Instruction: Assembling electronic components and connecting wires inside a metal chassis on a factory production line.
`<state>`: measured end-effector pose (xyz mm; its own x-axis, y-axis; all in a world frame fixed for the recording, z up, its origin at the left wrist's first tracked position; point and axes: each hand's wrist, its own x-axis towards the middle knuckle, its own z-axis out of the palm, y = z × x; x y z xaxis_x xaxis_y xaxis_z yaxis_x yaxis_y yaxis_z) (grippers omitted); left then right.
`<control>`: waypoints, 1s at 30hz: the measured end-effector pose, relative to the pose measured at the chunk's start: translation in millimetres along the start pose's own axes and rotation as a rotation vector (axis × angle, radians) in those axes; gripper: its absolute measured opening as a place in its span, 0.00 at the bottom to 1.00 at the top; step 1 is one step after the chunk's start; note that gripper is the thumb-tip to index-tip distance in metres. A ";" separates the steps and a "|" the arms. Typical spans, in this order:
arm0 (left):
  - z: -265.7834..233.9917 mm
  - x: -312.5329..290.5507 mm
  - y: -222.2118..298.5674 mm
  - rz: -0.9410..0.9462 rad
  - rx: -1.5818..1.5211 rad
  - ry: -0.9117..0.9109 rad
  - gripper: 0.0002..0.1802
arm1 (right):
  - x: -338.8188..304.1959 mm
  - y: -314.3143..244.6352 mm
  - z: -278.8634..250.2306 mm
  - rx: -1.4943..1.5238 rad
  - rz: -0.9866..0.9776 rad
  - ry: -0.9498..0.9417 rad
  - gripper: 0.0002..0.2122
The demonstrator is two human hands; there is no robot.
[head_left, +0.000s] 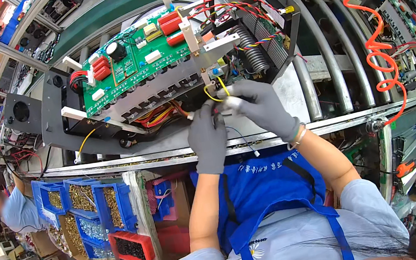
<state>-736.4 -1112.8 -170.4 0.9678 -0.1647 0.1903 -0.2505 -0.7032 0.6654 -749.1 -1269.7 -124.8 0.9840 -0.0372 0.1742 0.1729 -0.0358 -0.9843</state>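
Both my hands wear grey gloves with pale fingertips and meet at the near side of an open electronic unit. My right hand (pixel 259 106) pinches a looped yellow wire (pixel 223 84) close to a small board with a blue part. Beside it, my left hand (pixel 208 140) has its fingers closed at the wire's lower end; what lies between them is hidden. The unit holds a green circuit board (pixel 134 65) with red and yellow blocks, on a metal heat sink (pixel 157 90). A thin blue wire with a white plug (pixel 256 153) hangs below my right hand.
The unit's black metal housing (pixel 53 112) rests on a roller conveyor (pixel 332 54). A coiled orange air hose (pixel 372 44) hangs at the right. Blue bins (pixel 101 211) of screws and a red bin (pixel 131 247) stand at the lower left. Another person (pixel 20 208) is at far left.
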 end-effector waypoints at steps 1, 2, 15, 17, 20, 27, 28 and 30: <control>0.7 -4.7 6.4 0.064 0.049 0.047 0.17 | 3.1 1.8 1.6 -0.003 0.001 0.008 0.09; 0.7 -9.9 13.1 0.127 0.097 0.095 0.15 | 5.8 2.5 2.9 -0.287 -0.072 0.045 0.09; -12.3 -22.6 65.4 0.267 -0.063 0.033 0.11 | -6.0 27.1 -30.4 -0.168 0.267 0.223 0.09; -12.5 -25.0 72.7 0.293 -0.082 0.056 0.11 | -6.3 27.7 -30.6 -0.070 0.260 0.164 0.10; -10.9 -23.8 76.8 0.270 -0.091 -0.022 0.10 | -5.5 23.9 -19.3 0.296 0.261 0.219 0.16; -35.1 -3.3 65.9 0.357 -0.080 0.048 0.10 | -8.6 20.2 -27.1 0.043 0.043 0.199 0.18; -41.5 3.0 60.8 0.351 -0.054 0.126 0.10 | -12.1 16.0 -29.4 0.093 0.083 0.205 0.19; -51.9 15.4 47.9 0.326 -0.028 0.263 0.10 | -17.9 11.6 -36.9 0.159 0.212 0.145 0.19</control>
<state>-734.7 -1113.1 -98.1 0.7997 -0.1907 0.5693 -0.5464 -0.6242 0.5584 -766.3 -1306.3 -138.3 0.9845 -0.1696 -0.0448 -0.0201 0.1448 -0.9893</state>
